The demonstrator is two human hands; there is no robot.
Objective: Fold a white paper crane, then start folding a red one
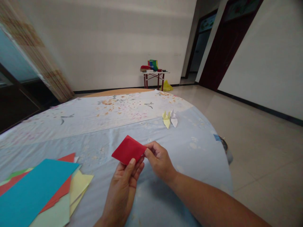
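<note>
A folded red paper is held a little above the table between both hands. My left hand grips its near edge, thumb on top and fingers underneath. My right hand pinches the paper's right corner with closed fingers. The paper is roughly a diamond shape, tilted slightly. Beyond it on the cloth lie two small folded paper figures, one yellow and one white, side by side.
A round table is covered with a pale blue floral cloth. A loose stack of coloured sheets, blue on top, lies at the near left. A small table with bags stands by the far wall. Tiled floor lies to the right.
</note>
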